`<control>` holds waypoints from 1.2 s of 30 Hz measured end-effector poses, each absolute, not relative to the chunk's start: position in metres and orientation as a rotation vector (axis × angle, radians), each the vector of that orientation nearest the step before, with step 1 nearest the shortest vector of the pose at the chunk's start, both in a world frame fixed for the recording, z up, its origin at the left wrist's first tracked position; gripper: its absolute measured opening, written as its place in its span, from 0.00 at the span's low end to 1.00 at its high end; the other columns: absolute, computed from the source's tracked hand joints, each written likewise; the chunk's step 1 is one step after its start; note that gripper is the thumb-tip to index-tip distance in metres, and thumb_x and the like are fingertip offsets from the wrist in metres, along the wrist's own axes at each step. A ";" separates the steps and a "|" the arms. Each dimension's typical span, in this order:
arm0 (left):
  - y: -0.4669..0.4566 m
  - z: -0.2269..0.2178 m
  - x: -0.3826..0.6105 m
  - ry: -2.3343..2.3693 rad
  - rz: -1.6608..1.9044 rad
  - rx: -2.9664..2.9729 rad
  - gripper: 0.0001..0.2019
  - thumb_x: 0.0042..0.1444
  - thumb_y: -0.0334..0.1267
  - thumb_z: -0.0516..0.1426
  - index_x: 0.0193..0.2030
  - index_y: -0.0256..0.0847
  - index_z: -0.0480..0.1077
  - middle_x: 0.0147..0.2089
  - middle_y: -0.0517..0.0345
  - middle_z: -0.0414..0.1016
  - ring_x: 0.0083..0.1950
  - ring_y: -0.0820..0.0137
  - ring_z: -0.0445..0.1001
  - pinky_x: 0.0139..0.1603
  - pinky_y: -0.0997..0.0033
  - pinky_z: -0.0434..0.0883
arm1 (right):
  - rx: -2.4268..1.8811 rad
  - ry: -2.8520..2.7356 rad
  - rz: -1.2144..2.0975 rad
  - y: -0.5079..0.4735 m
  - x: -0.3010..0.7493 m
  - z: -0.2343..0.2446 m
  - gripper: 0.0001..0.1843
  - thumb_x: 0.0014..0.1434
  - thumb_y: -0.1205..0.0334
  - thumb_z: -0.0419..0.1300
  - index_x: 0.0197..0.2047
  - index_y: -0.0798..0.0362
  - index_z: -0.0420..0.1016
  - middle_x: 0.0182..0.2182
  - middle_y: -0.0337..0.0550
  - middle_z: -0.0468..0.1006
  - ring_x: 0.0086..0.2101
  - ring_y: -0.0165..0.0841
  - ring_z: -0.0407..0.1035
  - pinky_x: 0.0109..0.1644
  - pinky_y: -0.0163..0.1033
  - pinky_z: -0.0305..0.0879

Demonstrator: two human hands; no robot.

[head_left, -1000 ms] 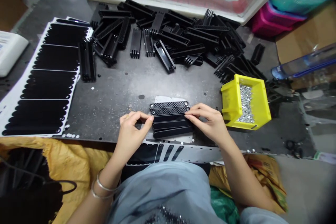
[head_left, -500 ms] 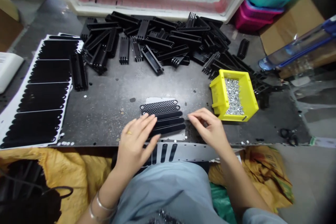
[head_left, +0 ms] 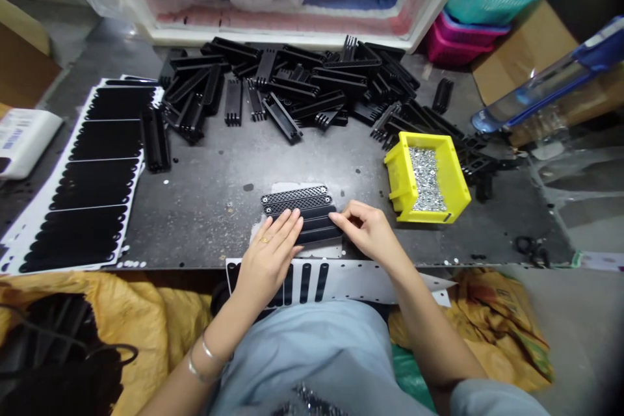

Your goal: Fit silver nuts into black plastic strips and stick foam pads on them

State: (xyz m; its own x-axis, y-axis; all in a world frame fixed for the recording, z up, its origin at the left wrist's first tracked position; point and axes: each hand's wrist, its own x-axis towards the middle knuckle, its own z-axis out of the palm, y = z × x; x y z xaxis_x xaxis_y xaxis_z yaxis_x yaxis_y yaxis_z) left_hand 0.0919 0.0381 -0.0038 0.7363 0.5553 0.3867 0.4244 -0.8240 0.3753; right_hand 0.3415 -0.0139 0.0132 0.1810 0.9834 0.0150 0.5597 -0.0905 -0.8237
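My left hand [head_left: 272,252] lies flat with its fingers stretched over the left part of several smooth black strips [head_left: 316,229]. These lie side by side on a light pad [head_left: 331,249] at the front of the table. Above them in the same row are two black bars with a crosshatched face [head_left: 297,197] and a small metal ring at the ends. At the strips' right ends is my right hand [head_left: 368,229], its thumb and forefinger pressed together and touching an upper strip. Whether anything is pinched there I cannot make out.
Black plastic bars [head_left: 292,88] are heaped along the back. A yellow bin [head_left: 455,192] of small metal parts stands to the right. Sheets of black strips [head_left: 92,175] lie left; another sheet [head_left: 358,279] hangs below the table edge. Scissors [head_left: 532,250] lie at far right.
My right hand has moved left onto the ends of the strips. My left hand has shifted slightly right, its fingers now closer together. The camera view has shifted a little.
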 end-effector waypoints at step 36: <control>0.081 0.021 0.067 1.370 0.728 1.986 0.08 0.68 0.41 0.57 0.42 0.47 0.79 0.42 0.61 0.85 0.47 0.63 0.79 0.59 0.55 0.64 | -1.358 -2.014 0.411 0.041 0.284 0.025 0.14 0.73 0.63 0.57 0.57 0.47 0.79 0.48 0.48 0.82 0.47 0.40 0.76 0.53 0.49 0.73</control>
